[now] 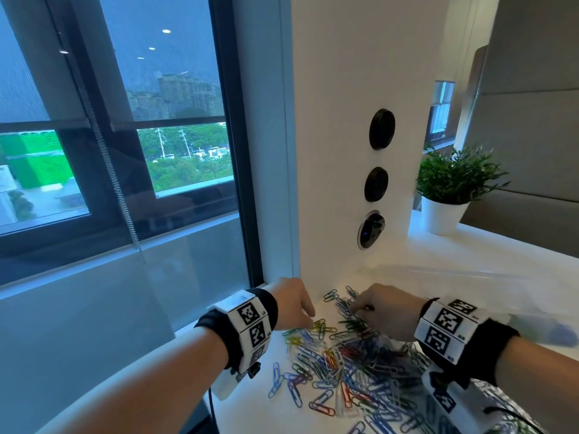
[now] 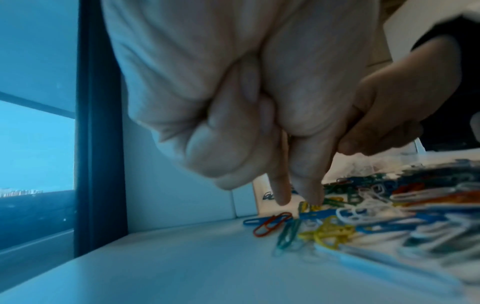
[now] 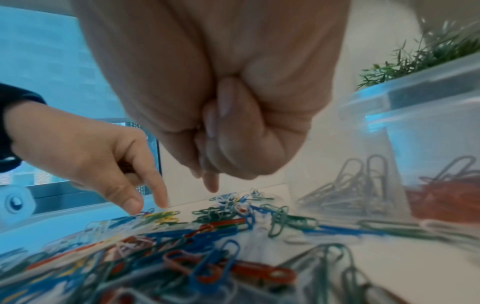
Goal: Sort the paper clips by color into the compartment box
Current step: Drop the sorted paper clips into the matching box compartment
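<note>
**Sorting barely begun: most paper clips still loose on the counter**

A person stands at a white counter (image 1: 470, 255) beside a window, both hands lowered over a wide heap of paper clips (image 1: 351, 364) in blue, green, red, yellow and white. The heap is mixed and covers much of the counter in front of them, so by the look of it most of the sorting is still to do.

A clear plastic compartment box (image 3: 405, 115) stands just to the right of the heap. Through its wall, one section holds grey clips and the next holds red ones; the other sections are out of sight.

The left hand (image 1: 293, 305) reaches down with thumb and forefinger extended and slightly apart, tips touching yellow clips (image 2: 330, 232) at the heap's near-left edge, nothing lifted yet. The right hand (image 1: 383, 310) is curled into a closed grip above green clips; whether it holds any cannot be told.

The wristbands carry square black-and-white code patterns; the tiny lettering beside them is unreadable. No brand names show.
</note>
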Demonstrator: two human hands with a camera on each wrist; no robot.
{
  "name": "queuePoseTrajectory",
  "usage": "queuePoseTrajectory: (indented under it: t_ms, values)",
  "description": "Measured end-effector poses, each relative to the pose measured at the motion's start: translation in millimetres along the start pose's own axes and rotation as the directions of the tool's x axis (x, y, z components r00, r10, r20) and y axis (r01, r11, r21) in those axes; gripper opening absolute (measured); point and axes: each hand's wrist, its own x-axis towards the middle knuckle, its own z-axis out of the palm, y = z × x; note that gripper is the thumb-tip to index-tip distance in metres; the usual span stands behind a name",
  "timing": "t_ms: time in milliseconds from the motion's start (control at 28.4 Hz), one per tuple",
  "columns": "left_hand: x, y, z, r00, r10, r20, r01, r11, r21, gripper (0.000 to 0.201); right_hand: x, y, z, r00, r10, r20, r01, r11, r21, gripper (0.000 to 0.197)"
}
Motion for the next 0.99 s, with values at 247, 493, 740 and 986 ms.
queuePoseTrajectory:
  t_ms: [247,493,740,986]
  values:
    - [7,12,2,0.998,-0.064,0.009,0.062,0.991,0.12,0.02,10,-7,3,0.997,-0.073,-0.016,0.074,0.995,0.073,0.032]
    - [10,12,2,0.999,-0.036,-0.013,0.037,0.999,0.023,0.021,19,-11,10,0.997,-0.054,-0.05,0.058,0.995,0.082,0.024]
    - [16,15,4,0.998,-0.069,0.006,0.069,0.997,0.037,0.016,29,-24,21,0.994,-0.056,-0.093,0.059,0.998,0.024,0.016]
    - [8,1,-2,0.995,-0.065,-0.07,0.054,0.986,-0.156,0.01,34,-24,20,0.999,-0.005,-0.037,0.006,1.0,0.019,0.015]
